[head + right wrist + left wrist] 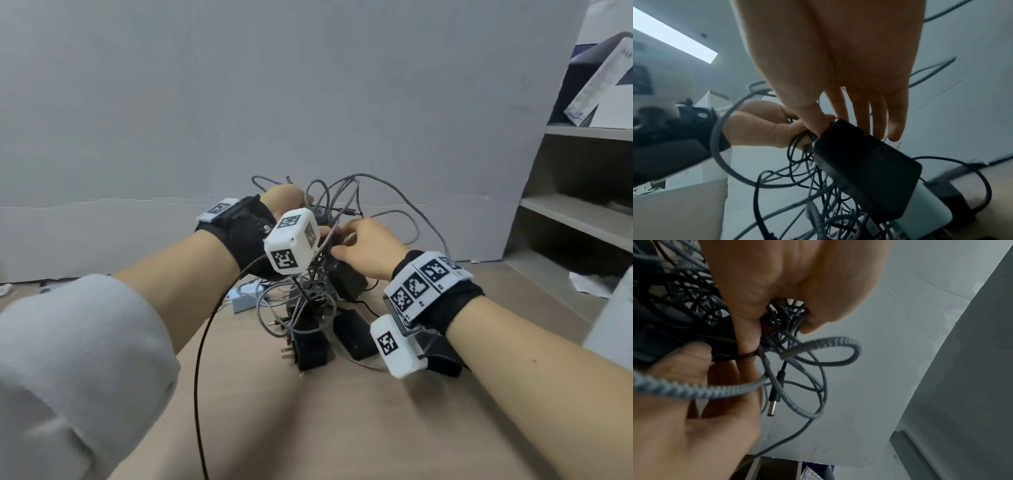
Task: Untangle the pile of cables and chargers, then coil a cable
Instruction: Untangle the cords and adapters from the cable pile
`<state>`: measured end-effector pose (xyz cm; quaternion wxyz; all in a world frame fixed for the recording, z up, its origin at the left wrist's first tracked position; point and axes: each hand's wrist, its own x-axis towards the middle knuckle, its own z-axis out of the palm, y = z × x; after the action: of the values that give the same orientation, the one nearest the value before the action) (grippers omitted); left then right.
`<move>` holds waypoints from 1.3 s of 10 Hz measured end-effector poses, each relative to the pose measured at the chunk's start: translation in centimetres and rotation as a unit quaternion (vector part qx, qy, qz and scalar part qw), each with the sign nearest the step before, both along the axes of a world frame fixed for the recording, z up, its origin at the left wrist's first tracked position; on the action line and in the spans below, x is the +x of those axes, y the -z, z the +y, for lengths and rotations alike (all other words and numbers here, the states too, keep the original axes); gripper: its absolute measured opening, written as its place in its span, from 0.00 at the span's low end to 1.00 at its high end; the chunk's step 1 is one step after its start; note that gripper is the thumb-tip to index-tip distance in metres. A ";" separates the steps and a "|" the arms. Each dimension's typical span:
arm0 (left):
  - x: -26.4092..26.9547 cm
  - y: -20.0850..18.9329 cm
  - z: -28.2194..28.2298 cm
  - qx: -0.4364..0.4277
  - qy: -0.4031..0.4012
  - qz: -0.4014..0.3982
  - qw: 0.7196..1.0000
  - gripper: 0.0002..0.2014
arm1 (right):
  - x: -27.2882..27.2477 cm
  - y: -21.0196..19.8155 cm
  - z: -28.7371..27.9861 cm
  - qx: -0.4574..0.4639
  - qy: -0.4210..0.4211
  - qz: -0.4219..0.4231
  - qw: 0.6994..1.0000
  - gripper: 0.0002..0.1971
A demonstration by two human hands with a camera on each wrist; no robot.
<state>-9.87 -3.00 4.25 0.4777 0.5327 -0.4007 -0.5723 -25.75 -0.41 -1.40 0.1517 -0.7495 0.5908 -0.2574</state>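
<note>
At far left we see our own pale grey sleeve [78, 359] pushed up the forearm, and a thin dark cable [202, 346] arcing from the near edge of the light wooden tabletop [308, 428] up toward the wrist. Our left hand [284, 197], strapped with a black wristband and a white marker-printed cube [291, 245], is raised above the table with its fingers [748, 308] and thumb curled tight around a bunch of grey braided cables [830, 344]; a black barrel-tipped plug [772, 402] dangles free below the grip. Beneath it the tangled pile of cables and chargers [308, 291] sits mid-table, partly hoisted, loops spilling back toward the grey partition wall [239, 85]. A small pale blue charger [241, 299] lies at the pile's left edge; a black wall plug with metal prongs [308, 347] and a flat black power brick [354, 334] lie nearest us. Our right hand [366, 246] reaches into the knot, fingers [894, 113] nearly straight, thumb and fingertips closing on the top end of a black rectangular adapter [867, 170] that hangs tilted, wrapped in cords blocking its lower half. At far right, grey shelves [582, 205] hold papers.
</note>
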 end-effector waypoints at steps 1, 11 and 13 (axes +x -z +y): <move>0.4 0.4 0.0 -0.003 0.047 -0.020 0.999 0.11 | -0.1 0.6 -0.8 -0.019 0.003 -0.002 1.000 0.07; 1.8 -2.1 1.1 -0.055 0.197 -0.385 0.900 0.29 | -3.3 -9.2 -0.5 -0.023 -0.061 -0.433 0.899 0.10; 3.9 -4.4 2.8 -0.229 0.141 -0.499 0.824 0.15 | -3.4 -8.4 -0.5 -0.002 -0.046 -0.501 0.864 0.11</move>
<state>-5.99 -0.21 8.61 0.2350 0.5584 -0.7748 -0.1807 -29.12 -0.87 6.98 0.4377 -0.5460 0.3996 -0.5921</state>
